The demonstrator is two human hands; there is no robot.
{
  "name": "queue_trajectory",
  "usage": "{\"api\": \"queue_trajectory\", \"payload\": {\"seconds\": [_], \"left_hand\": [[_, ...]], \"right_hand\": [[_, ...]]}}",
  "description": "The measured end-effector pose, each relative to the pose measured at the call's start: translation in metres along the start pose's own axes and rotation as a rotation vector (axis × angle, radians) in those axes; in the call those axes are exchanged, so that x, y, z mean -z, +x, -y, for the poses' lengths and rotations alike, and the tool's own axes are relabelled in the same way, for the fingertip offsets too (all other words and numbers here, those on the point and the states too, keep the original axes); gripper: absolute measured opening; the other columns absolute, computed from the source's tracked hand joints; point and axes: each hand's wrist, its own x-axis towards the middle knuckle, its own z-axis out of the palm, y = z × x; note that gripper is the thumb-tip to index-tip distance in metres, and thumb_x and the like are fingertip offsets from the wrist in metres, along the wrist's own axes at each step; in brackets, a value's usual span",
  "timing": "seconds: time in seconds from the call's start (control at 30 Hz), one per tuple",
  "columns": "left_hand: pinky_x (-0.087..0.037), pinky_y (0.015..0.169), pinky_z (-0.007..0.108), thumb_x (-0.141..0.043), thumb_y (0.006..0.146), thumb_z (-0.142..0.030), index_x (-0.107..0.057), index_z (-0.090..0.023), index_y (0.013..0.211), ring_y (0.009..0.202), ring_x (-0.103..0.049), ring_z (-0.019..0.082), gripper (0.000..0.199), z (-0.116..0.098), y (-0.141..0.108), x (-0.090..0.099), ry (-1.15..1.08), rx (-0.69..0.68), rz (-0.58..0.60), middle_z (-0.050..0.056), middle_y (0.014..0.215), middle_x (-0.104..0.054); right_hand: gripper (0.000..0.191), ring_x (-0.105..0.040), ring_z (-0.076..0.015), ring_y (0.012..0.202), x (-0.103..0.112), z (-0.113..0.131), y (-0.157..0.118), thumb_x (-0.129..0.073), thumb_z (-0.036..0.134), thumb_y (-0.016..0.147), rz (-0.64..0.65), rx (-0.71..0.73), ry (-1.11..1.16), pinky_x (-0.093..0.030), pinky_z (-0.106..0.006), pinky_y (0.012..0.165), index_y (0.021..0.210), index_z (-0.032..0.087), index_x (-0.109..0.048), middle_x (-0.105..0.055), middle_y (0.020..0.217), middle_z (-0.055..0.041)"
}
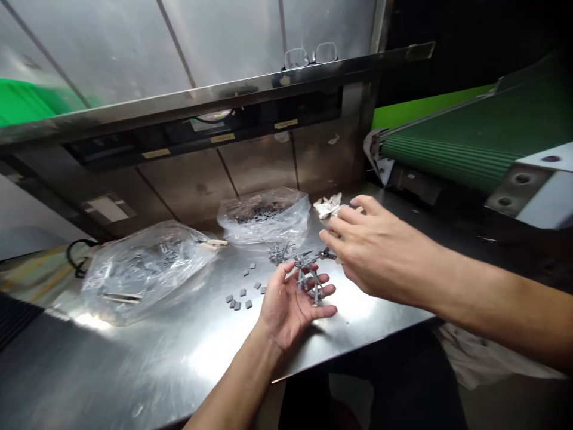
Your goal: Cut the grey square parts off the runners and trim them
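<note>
My left hand [290, 304] is palm up over the metal table, fingers loosely spread, holding a branching grey plastic sprue [308, 278] between thumb and fingers. My right hand [376, 245] is closed round a pair of nippers [329, 254]. Their dark jaws point left at the sprue's right side; most of the handles are hidden by my fingers. Just behind my left thumb, more grey sprues [281, 252] lie in a small heap. Several small flat grey pieces [243, 292] are scattered on the table left of my left hand.
A clear plastic bag of grey parts [152, 269] lies at the left, with tweezers [123, 298] on it. Another bag [268, 221] stands against the back panel. Crumpled white material [328, 205] lies behind my right hand. Glasses [311, 57] rest on the ledge; a green conveyor [456, 143] is right.
</note>
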Motion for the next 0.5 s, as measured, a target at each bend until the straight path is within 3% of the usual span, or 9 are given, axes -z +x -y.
{"api": "queue_trajectory", "payload": {"seconds": [0.13, 0.27, 0.33, 0.43, 0.5], "left_hand": [[-0.062, 0.048, 0.033, -0.052, 0.097, -0.040, -0.065, -0.012, 0.097, 0.066, -0.069, 0.020, 0.031, 0.009, 0.020, -0.025, 0.029, 0.040, 0.027, 0.010, 0.083, -0.068], [-0.060, 0.044, 0.026, -0.053, 0.099, -0.038, -0.066, -0.014, 0.094, 0.061, -0.068, 0.016, 0.028, 0.036, 0.039, -0.070, 0.046, 0.090, 0.090, 0.005, 0.080, -0.069], [-0.061, 0.046, 0.027, -0.055, 0.098, -0.038, -0.067, -0.013, 0.095, 0.065, -0.071, 0.017, 0.028, 0.066, 0.044, -0.090, 0.078, 0.154, 0.115, 0.005, 0.080, -0.070], [-0.061, 0.048, 0.028, -0.056, 0.098, -0.042, -0.067, -0.011, 0.098, 0.063, -0.070, 0.017, 0.033, 0.134, 0.049, -0.104, 0.120, 0.424, 0.175, 0.007, 0.082, -0.070], [-0.060, 0.048, 0.028, -0.057, 0.095, -0.048, -0.066, -0.012, 0.099, 0.060, -0.069, 0.016, 0.038, 0.185, 0.059, -0.107, 0.177, 0.623, 0.079, 0.007, 0.081, -0.070]], "right_hand": [[0.033, -0.056, -0.0315, 0.100, 0.017, -0.028, -0.032, -0.057, 0.030, 0.088, 0.021, -0.117, 0.068, -0.034, -0.048, 0.094, 0.113, 0.012, -0.068, -0.068, 0.102, -0.0137], [0.041, -0.058, -0.0312, 0.109, 0.039, -0.058, -0.092, -0.057, 0.030, 0.089, -0.076, -0.386, 0.134, -0.038, -0.047, 0.098, 0.126, 0.015, -0.066, -0.068, 0.117, -0.0120], [0.042, -0.059, -0.0303, 0.114, 0.047, -0.066, -0.137, -0.057, 0.030, 0.091, -0.210, -0.580, 0.134, -0.041, -0.047, 0.101, 0.130, 0.017, -0.064, -0.067, 0.122, -0.0109], [0.042, -0.062, -0.0278, 0.111, 0.051, -0.060, -0.215, -0.063, 0.029, 0.090, -0.361, -0.880, 0.125, -0.047, -0.044, 0.099, 0.131, 0.019, -0.062, -0.067, 0.122, -0.0113], [0.040, -0.063, -0.0268, 0.112, 0.045, -0.042, -0.270, -0.065, 0.030, 0.090, -0.352, -1.044, 0.143, -0.049, -0.042, 0.099, 0.129, 0.021, -0.062, -0.067, 0.123, -0.0108]]}}
